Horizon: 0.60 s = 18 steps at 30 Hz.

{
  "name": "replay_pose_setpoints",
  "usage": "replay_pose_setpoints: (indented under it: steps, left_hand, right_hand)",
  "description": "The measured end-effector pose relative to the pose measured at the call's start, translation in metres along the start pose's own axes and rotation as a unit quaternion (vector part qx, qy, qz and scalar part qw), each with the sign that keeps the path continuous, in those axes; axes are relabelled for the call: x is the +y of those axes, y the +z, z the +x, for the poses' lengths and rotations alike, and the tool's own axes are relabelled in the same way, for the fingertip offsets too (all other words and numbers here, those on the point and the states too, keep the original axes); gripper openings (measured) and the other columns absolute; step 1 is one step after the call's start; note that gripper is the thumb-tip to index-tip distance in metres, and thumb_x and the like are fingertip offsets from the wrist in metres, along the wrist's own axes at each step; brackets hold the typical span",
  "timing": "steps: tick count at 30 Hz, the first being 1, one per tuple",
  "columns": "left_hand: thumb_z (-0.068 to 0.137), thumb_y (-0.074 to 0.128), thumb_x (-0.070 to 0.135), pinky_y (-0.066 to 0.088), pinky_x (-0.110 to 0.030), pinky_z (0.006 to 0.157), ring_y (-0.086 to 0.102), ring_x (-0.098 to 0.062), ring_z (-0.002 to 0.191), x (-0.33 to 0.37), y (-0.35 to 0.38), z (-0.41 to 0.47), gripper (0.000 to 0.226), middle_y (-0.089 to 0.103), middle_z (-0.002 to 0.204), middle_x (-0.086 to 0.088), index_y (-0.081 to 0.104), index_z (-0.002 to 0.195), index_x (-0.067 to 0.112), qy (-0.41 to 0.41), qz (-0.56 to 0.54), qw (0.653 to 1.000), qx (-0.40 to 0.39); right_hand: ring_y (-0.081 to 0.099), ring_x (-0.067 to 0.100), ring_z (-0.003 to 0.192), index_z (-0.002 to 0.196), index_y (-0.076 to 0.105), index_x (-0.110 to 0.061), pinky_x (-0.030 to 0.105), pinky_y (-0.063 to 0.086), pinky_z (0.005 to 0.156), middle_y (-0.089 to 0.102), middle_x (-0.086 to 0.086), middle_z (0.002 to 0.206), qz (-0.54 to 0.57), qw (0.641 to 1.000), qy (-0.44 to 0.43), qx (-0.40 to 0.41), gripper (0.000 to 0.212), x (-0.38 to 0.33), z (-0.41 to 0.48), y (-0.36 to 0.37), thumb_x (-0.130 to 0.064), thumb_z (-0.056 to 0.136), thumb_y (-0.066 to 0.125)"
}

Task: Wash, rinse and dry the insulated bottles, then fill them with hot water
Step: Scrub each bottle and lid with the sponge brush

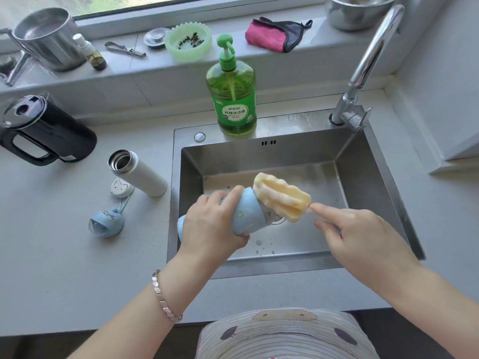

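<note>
Head view, blue bottle (246,212): held tilted over the sink (233,156), mouth turned right toward the other hand; I'd say that keeps any drips in the basin.
Left hand (213,224): fingers and thumb wrapped firmly round the bottle's body, likely to brace it against the scrubbing.
Right hand (355,234): thumb and forefinger pinch the pale handle of the sponge brush (282,198), the other fingers loosely curled beneath.
Sponge brush: its yellow foam head lies at the bottle's mouth, mostly outside; whether the tip is in, I cannot tell.
White bottle (140,174): standing open on the counter (64,268) left of the sink, seemingly waiting its turn.
Lids: a white lid (120,188) touches the white bottle's base; a blue lid (106,224) with a strap lies just in front.
Dish soap (234,99): on the sink's back ledge, near at hand.
Kettle (44,130): black, far left, probably for the hot water.
Pink cloth (272,35): on the sill, likely for drying.
Stage: washing the first bottle, by my reckoning.
</note>
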<state>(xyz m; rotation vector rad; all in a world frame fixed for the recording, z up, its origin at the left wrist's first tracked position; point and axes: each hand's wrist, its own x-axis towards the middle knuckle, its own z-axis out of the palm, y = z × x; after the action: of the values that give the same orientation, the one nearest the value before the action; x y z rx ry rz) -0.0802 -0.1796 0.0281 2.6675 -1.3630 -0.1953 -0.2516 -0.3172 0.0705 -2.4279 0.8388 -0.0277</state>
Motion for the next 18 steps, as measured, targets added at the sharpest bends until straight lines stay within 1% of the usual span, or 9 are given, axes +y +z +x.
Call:
replay_pose_setpoints:
  steps: [2,5,7,9,11,12,13,16,18]
  left_hand:
    - [0.035,0.087,0.034,0.04,-0.029,0.055,0.058,-0.027,0.069,-0.007,0.0,0.0,0.084,0.064,0.087,0.0,0.059,0.114,0.022,-0.016,-0.016,1.0,0.012]
    - [0.027,0.086,0.031,0.044,-0.028,0.054,0.059,-0.026,0.067,-0.006,0.005,-0.004,0.091,0.065,0.085,0.0,0.055,0.111,0.023,0.052,0.02,0.997,0.045]
    - [0.026,0.085,0.029,0.045,-0.026,0.056,0.06,-0.024,0.069,-0.004,0.006,-0.006,0.09,0.066,0.087,0.001,0.053,0.11,0.025,0.079,0.015,0.995,0.062]
    - [0.025,0.085,0.029,0.044,-0.026,0.056,0.06,-0.024,0.069,-0.008,0.004,-0.004,0.09,0.065,0.085,0.003,0.057,0.111,0.026,0.058,0.006,0.996,0.061]
    - [0.024,0.086,0.028,0.044,-0.028,0.055,0.06,-0.024,0.069,-0.012,0.003,-0.002,0.089,0.064,0.083,0.003,0.063,0.11,0.025,0.038,0.006,0.997,0.062]
    - [0.024,0.086,0.028,0.044,-0.028,0.055,0.06,-0.024,0.069,-0.012,0.003,-0.003,0.088,0.064,0.083,0.002,0.063,0.11,0.024,0.039,0.009,0.997,0.068]
    - [0.024,0.086,0.027,0.044,-0.028,0.056,0.06,-0.025,0.069,-0.011,0.004,-0.003,0.089,0.065,0.084,0.002,0.061,0.11,0.025,0.052,0.014,0.995,0.08]
    - [0.025,0.085,0.026,0.046,-0.028,0.059,0.06,-0.025,0.071,-0.007,0.005,-0.005,0.092,0.066,0.088,0.001,0.05,0.11,0.026,0.097,0.017,0.99,0.104]
    - [0.025,0.086,0.025,0.046,-0.029,0.061,0.06,-0.025,0.072,-0.01,0.006,-0.004,0.093,0.066,0.089,0.001,0.049,0.11,0.027,0.101,0.016,0.989,0.108]
  right_hand:
    - [0.05,0.024,0.069,0.12,0.057,-0.036,0.034,0.037,0.061,0.053,-0.003,0.067,0.007,1.0,0.005,-0.025,0.03,-0.006,-0.006,-0.001,-0.027,0.094,0.045]
    - [0.052,0.025,0.074,0.124,0.054,-0.04,0.032,0.038,0.065,0.055,-0.004,0.068,-0.017,0.999,0.038,-0.032,0.033,-0.003,0.005,-0.002,-0.028,0.095,0.043]
    - [0.053,0.024,0.076,0.126,0.051,-0.041,0.032,0.038,0.065,0.059,-0.001,0.074,-0.039,0.998,0.042,-0.039,0.035,-0.001,0.006,-0.002,-0.028,0.096,0.043]
    - [0.046,0.016,0.061,0.123,0.055,-0.041,0.032,0.037,0.061,0.05,-0.007,0.063,-0.019,0.999,0.023,-0.028,0.033,-0.003,-0.002,-0.006,-0.028,0.094,0.045]
    - [0.038,0.01,0.05,0.119,0.057,-0.043,0.025,0.034,0.052,0.043,-0.009,0.055,-0.007,1.0,0.013,-0.025,0.031,-0.007,-0.007,-0.011,-0.029,0.094,0.046]
    - [0.037,0.01,0.05,0.12,0.055,-0.044,0.023,0.032,0.051,0.042,-0.01,0.054,-0.016,0.999,0.012,-0.03,0.032,-0.007,-0.005,-0.012,-0.029,0.094,0.045]
    - [0.038,0.011,0.053,0.122,0.054,-0.045,0.026,0.032,0.054,0.043,-0.01,0.056,-0.028,0.999,0.017,-0.035,0.032,-0.006,0.0,-0.012,-0.03,0.094,0.044]
    - [0.044,0.017,0.067,0.124,0.052,-0.045,0.027,0.033,0.061,0.055,-0.005,0.071,-0.044,0.997,0.043,-0.044,0.033,-0.003,0.006,-0.014,-0.032,0.095,0.043]
    - [0.043,0.016,0.062,0.121,0.053,-0.045,0.03,0.035,0.06,0.049,-0.008,0.064,-0.051,0.996,0.038,-0.057,0.031,-0.004,0.001,-0.016,-0.032,0.095,0.042]
